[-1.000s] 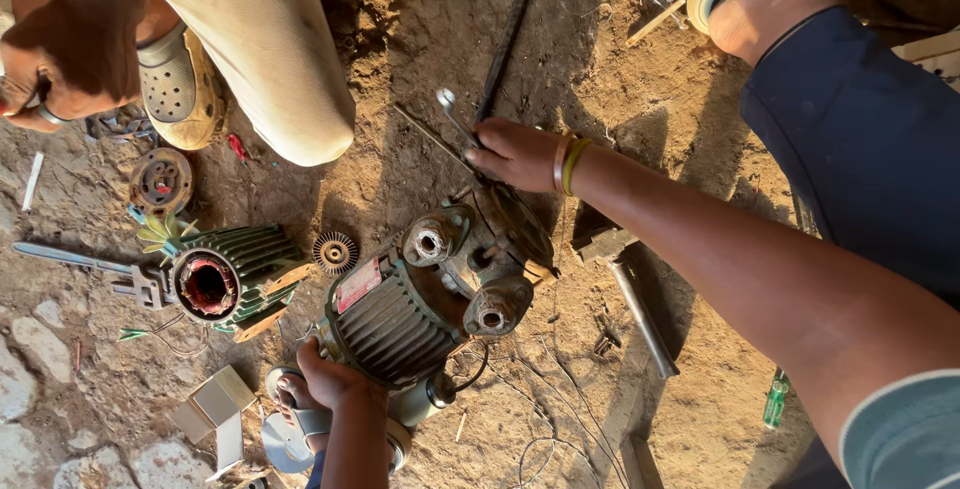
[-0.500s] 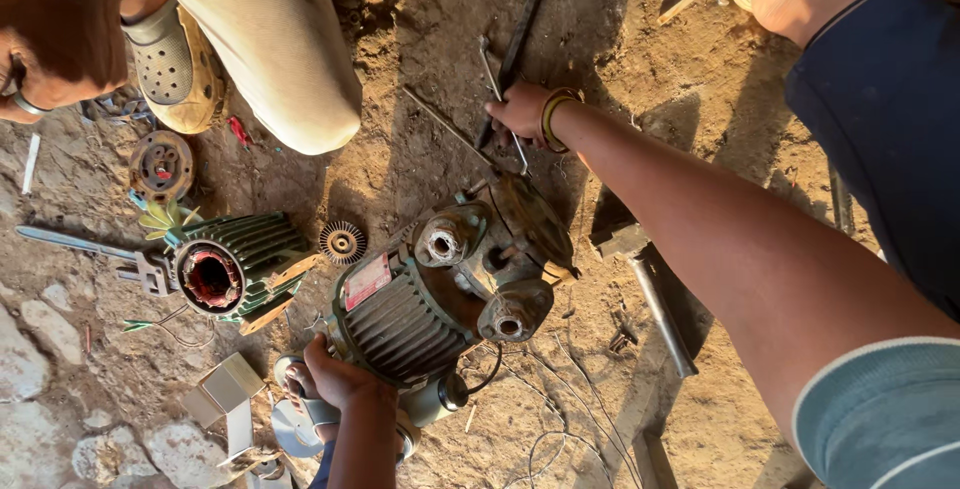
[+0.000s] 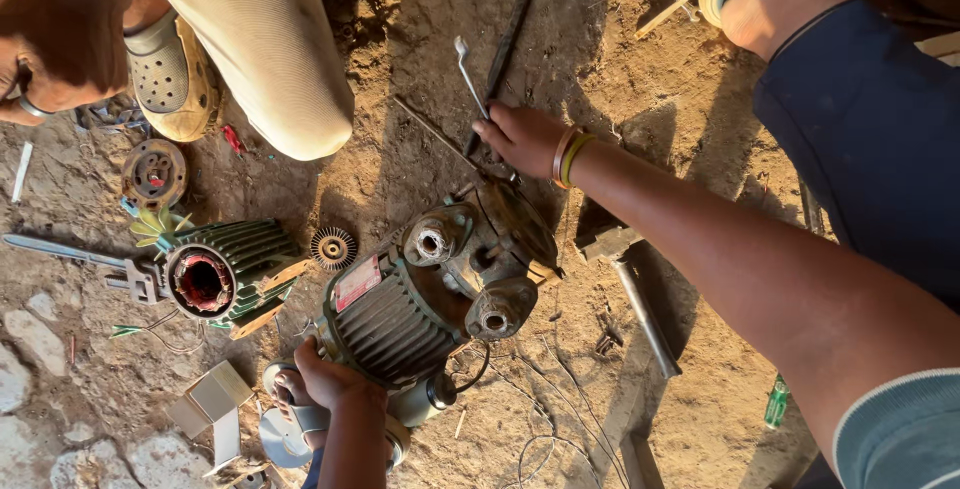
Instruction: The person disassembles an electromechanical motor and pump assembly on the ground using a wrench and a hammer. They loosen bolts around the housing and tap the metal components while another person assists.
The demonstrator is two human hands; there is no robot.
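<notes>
Two hands work over bare dirt. Reaching in from the right, with bands on its wrist, the right hand [image 3: 522,137] lies on the ground with its fingers curled around the lower end of a slim metal spanner [image 3: 470,77], whose far end points away toward the top of the view. Just beside the spanner runs a long dark bar [image 3: 510,24], and a thin rod [image 3: 432,132] lies slantwise on the soil near the fingers.

Coming up from the bottom edge, the left hand [image 3: 325,381] is pressed against the lower end of a green ribbed motor pump [image 3: 420,299], fingers closed on its edge. The pump lies on its side between the two hands, its two round ports facing up on the casing at its right-hand end.

Left of the pump sits a second green finned motor housing [image 3: 215,277], open-ended, with a small round toothed wheel [image 3: 333,247] between the two. A rusty round disc [image 3: 153,173] rests farther left. Right of the pump, a hammer [image 3: 630,284] lies flat. Another person's tan trouser leg [image 3: 262,39] and perforated sandal [image 3: 168,74] occupy the upper left.
</notes>
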